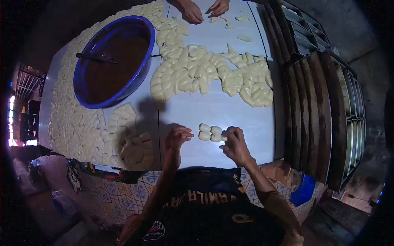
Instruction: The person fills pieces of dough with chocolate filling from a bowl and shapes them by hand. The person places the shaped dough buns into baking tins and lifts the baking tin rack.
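Observation:
Several small rounded pale dough pieces (210, 133) sit in a tight cluster on the white tabletop in front of me. My right hand (235, 144) is at the right end of this cluster, its fingers closed round a small dough piece (224, 136) that they partly hide. To the left of the cluster is my left hand (175, 141), fingers loosely curved and apart with nothing in them, a short gap from the dough. Beyond my hands lies a broad band of flattened, overlapping dough pieces (193, 69).
A blue basin (151, 61) of brown filling with a dark-handled utensil (96, 59) stands at the left, more dough pieces (78, 123) around it. Across the table another person's hands (205, 11) work near dough scraps (243, 19). Metal baking pans (324, 110) are stacked along the right edge.

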The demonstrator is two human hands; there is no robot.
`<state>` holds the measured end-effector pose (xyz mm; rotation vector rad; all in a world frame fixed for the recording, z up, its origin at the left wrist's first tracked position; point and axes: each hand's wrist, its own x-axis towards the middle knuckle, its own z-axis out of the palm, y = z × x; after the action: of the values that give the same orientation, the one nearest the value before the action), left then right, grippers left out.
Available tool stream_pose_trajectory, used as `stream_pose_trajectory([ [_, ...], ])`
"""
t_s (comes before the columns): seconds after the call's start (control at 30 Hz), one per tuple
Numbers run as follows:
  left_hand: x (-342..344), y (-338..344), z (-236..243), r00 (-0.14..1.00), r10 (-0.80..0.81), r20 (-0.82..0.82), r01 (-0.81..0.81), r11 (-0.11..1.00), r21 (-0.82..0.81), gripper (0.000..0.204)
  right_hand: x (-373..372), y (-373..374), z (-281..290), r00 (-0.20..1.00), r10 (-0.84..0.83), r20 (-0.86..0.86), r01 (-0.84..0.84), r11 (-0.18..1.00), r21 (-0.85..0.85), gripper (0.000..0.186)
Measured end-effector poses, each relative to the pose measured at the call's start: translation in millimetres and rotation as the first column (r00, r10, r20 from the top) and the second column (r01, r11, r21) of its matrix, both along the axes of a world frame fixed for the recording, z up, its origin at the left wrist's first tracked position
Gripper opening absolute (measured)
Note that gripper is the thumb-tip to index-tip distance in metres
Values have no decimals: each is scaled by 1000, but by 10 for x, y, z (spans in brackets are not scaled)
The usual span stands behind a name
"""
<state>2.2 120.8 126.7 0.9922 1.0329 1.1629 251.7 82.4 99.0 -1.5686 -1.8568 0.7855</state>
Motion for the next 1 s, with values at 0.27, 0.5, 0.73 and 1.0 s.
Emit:
stream_pose_trajectory([
  [0.27,-102,170,-47,992,104,76,-99,993,-67,25,-305,801,497,986,-78,-147,68,995,-73,33],
  [0.5,-49,204,205,998,66,12,-63,988,-140,16,-779,1916,65,939,-265,219,182,923,339,34],
  [0.73,-271,4,22,992,121,36,-114,982,-153,27,-656,981,473,885,-307,-350,234,943,-235,19],
  [1.0,437,-219,441,881,-83,465,184,967,-175,39,-512,26,1011,840,121,-529,-170,984,-44,59],
])
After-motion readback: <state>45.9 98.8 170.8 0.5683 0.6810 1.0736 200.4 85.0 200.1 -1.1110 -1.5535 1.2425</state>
